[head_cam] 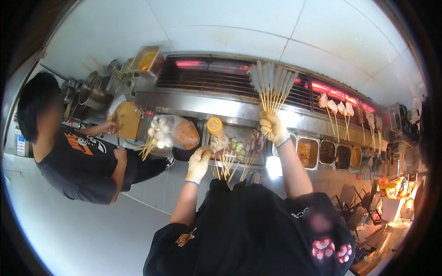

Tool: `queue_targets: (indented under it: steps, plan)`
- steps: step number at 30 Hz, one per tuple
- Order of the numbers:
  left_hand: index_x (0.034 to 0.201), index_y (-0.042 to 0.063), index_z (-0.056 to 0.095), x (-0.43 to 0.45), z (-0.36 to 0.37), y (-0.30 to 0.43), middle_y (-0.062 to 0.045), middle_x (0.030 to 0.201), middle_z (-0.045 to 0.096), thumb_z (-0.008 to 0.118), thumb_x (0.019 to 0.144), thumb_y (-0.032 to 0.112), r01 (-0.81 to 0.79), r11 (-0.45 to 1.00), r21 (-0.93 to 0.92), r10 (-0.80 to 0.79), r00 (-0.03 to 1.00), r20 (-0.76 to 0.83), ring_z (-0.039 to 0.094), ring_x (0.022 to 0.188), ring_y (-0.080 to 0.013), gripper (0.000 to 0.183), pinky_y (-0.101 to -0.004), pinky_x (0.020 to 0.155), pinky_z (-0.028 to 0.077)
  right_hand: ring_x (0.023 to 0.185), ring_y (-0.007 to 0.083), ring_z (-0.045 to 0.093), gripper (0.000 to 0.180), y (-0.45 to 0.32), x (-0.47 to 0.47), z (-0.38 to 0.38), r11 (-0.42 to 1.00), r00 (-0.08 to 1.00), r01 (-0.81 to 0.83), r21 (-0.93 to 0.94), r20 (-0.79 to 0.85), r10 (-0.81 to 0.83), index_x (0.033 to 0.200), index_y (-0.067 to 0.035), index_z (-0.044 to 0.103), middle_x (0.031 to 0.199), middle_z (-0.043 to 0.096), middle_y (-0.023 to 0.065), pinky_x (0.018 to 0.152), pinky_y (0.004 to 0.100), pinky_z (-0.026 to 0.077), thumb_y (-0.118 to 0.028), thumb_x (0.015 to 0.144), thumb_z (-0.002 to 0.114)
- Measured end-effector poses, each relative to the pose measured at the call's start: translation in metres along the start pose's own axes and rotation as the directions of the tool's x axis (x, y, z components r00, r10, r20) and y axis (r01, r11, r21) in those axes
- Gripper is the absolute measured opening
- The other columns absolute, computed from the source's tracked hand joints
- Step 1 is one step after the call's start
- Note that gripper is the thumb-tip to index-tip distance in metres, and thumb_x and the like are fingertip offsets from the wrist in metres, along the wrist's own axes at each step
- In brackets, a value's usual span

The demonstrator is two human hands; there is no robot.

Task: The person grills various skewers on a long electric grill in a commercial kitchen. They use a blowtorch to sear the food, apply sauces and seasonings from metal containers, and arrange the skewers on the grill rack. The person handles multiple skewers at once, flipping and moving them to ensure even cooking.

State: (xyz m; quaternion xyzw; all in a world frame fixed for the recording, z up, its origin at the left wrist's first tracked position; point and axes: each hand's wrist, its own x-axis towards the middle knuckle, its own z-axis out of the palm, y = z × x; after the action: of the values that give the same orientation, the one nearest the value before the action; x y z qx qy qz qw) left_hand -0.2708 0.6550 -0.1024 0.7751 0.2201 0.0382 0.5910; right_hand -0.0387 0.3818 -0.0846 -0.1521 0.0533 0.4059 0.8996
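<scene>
My right hand [275, 128], in a pale work glove with a blue cuff, grips a fanned bunch of bamboo skewers [271, 101] by their lower ends. Grey, elongated pieces of food [272, 77] on these skewers lie over the grill grate [210, 77]. My left hand [200, 164], gloved alike, is at the left side of a metal tray [230, 128]; whether its fingers hold anything is unclear. In that tray, an orange-yellow bottle [215, 126] stands behind pale food. Sliced green vegetable skewers [238, 147] and darker skewers [255, 146] lie to its right.
Other skewers [336, 107] rest on the grill's glowing right section. Sauce and seasoning pans [307, 151] line the counter at right. Left of my tray are bagged food [186, 132] and white-ball skewers [160, 136]. A co-worker [83, 162] stands at left by a cutting board [127, 120], holding a knife-like tool.
</scene>
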Motion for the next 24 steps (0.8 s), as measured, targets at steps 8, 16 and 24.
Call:
queue_targets:
  steps: [8,16,24]
  plan:
    - [0.112,0.0,0.067,0.022,-0.078,-0.024,-0.008,0.097,0.068,0.056,0.095,0.011,0.087,0.996,0.028,-0.089,0.995,0.052,0.064,0.085,-0.0144,0.023,-0.0285,0.074,0.052,0.051,0.0036,0.031,0.014,0.108,0.096,0.05,0.997,0.999,-0.039,0.073,-0.03,0.042,0.115,-0.005,0.051,0.083,0.049,-0.0003,0.04,0.0183,0.025,-0.007,0.101,0.047]
    - [0.111,0.002,0.068,0.021,-0.138,-0.064,-0.005,0.092,0.068,0.056,0.097,0.013,0.028,0.995,-0.099,-0.033,0.998,-0.049,0.062,0.078,-0.0112,0.022,-0.0248,0.069,0.049,0.05,0.005,0.03,0.006,0.211,0.197,0.104,0.987,0.994,-0.094,0.129,0.064,0.087,0.105,-0.005,0.052,0.082,0.049,0.0013,0.039,0.0194,0.023,-0.005,0.1,0.048]
    - [0.109,-0.001,0.068,0.024,-0.133,-0.045,-0.008,0.088,0.068,0.057,0.096,0.017,0.094,0.992,-0.089,-0.09,0.995,0.042,0.06,0.074,-0.0125,0.025,-0.0266,0.069,0.049,0.083,0.0302,0.065,0.023,0.223,0.167,0.093,0.924,0.949,-0.315,0.218,0.071,0.307,0.103,-0.003,0.05,0.096,0.058,0.0194,0.068,0.0356,0.062,-0.026,0.101,0.055]
